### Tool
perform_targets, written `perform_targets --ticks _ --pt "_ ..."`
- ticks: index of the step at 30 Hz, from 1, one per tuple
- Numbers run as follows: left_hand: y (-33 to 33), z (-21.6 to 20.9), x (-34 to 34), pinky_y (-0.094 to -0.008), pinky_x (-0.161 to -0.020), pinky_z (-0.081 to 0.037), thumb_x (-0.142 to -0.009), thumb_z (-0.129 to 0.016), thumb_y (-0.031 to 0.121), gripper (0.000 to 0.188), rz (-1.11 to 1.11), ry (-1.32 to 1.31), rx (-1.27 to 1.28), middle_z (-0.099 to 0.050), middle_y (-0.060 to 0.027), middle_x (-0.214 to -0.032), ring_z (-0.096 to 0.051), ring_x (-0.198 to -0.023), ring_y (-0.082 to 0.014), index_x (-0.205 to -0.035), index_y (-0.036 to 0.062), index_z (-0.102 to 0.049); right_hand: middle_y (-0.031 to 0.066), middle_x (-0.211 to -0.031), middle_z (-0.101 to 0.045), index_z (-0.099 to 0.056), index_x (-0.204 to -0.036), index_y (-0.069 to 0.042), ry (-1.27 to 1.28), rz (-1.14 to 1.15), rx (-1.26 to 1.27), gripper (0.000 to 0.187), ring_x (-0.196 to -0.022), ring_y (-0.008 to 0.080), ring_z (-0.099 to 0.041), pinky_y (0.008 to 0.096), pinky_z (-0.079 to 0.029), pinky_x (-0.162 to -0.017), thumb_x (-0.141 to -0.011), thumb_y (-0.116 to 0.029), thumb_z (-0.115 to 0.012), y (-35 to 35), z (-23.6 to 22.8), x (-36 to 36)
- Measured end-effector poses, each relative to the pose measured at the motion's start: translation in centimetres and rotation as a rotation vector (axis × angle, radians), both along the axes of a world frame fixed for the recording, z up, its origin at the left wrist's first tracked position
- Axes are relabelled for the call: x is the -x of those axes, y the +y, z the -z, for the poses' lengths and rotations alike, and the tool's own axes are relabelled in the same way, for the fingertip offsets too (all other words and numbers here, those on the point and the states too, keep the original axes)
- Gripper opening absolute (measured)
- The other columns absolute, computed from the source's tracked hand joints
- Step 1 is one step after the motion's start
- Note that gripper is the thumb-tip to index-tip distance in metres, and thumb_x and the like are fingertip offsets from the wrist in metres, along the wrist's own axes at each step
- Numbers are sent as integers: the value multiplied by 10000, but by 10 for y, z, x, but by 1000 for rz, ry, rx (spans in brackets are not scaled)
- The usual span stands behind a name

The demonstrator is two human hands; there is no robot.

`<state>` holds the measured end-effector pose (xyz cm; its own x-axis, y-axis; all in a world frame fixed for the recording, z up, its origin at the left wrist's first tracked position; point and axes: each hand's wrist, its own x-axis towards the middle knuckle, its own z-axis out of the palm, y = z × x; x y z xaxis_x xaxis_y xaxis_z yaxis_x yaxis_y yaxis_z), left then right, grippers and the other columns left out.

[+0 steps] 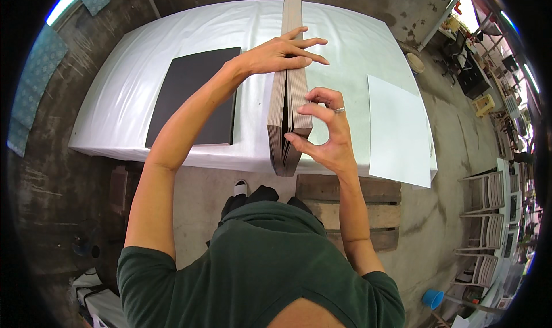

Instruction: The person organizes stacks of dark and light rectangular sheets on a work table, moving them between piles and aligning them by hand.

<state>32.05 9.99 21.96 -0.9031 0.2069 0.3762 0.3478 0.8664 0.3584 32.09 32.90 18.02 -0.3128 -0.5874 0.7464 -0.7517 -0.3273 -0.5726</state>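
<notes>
A thick stack of grey-brown cardboard sheets [277, 115] stands on edge on the white-covered table [339, 46], its near end jutting over the front edge. A dark gap splits the stack lengthwise at the near end. My left hand [276, 55] lies across the top edges, fingers spread and thumb touching the cardboard. At the near end, my right hand [332, 131] curls with thumb by the gap and fingertips on the right side, gripping some of the sheets. Left of the stack, a flat black board or pile of boards [198, 98] lies under my left forearm.
A large white sheet [399, 132] overhangs the table's front right edge. Below the table is a wooden pallet [368, 213]. Stacked pale chairs [482, 230] and a blue bucket [432, 298] stand to the right. A yellow stool [483, 105] is farther back.
</notes>
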Motion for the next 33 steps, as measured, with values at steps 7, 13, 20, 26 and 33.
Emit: perform_targets --ticks 7,13,20,26,33 --pt "2 0 -1 -564 -1117 -189 -867 -474 485 384 14 -10 -39 -377 71 -1448 -171 -1406 -291 -1143 294 -661 89 -1063 -483 -642 -900 -129 198 -32 -54 409 -991 279 -504 422 -391 -960 -542 -125 -838 2 -7 7" --pt "3 0 5 -586 -1110 -183 -867 -473 490 383 27 10 -36 -381 69 -1446 -167 -1406 -298 -1142 300 -660 62 -1032 -484 -619 -856 -119 162 70 -27 433 -959 243 -507 372 -452 -839 -515 -189 -876 -3 -1 2" --pt "1 2 4 -595 -1107 -177 -866 -464 507 395 20 6 -32 -382 60 -1446 -163 -1406 -305 -1146 306 -657 20 -1025 -499 -628 -831 -155 121 51 -11 355 -956 234 -499 369 -456 -768 -559 -201 -851 -4 -1 3" --pt "1 3 5 -614 -1100 -174 -875 -446 507 394 15 10 -24 -381 65 -1445 -167 -1405 -303 -1144 311 -657 19 -1028 -503 -632 -832 -157 106 47 -8 340 -971 232 -499 364 -458 -774 -566 -179 -843 -4 -2 2" --pt "0 3 6 -606 -1104 -172 -872 -446 531 402 11 16 5 -379 73 -1446 -166 -1405 -303 -1143 320 -655 18 -1041 -498 -638 -838 -162 100 44 -30 322 -1001 235 -495 367 -460 -788 -582 -167 -833 -2 -2 3"
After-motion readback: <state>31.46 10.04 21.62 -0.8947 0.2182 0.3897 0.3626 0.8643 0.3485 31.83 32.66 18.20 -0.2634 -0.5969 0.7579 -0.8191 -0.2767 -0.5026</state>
